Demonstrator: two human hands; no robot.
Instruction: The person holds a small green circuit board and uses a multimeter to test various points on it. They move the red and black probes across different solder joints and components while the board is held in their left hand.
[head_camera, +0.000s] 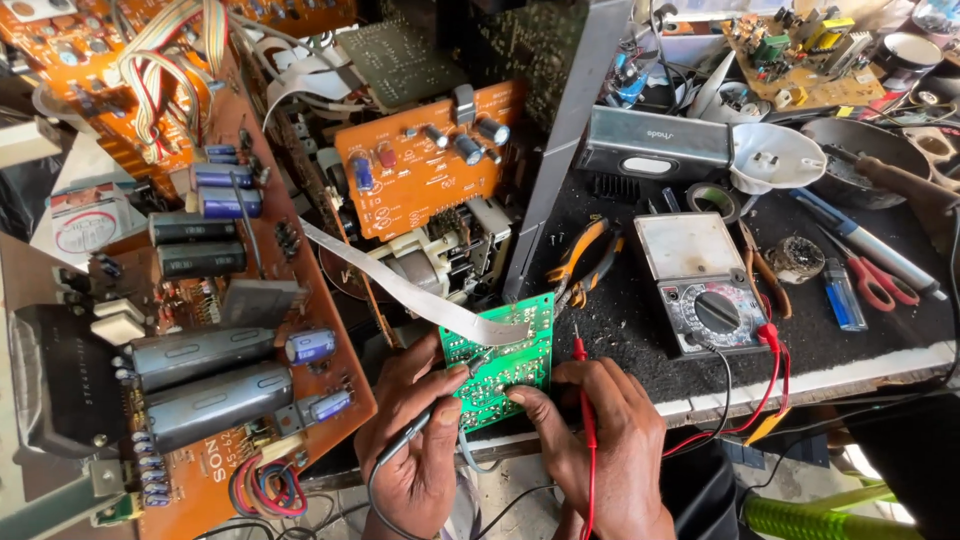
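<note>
A small green circuit board (505, 360) stands tilted at the bench's front edge, with a flat white ribbon cable (400, 290) running onto its top. My left hand (415, 440) holds a black meter probe (440, 408) with its tip on the green board. My right hand (605, 440) steadies the board's lower right edge and holds a red meter probe (583, 385) upright beside it. Red and black leads run to an analog multimeter (700, 285) lying flat to the right.
A large orange amplifier board (240, 300) with big capacitors fills the left. A smaller orange board (430, 160) stands behind. Orange-handled pliers (580, 260), tape, a lighter, red scissors, a pen and a white funnel lie on the black bench mat (640, 340).
</note>
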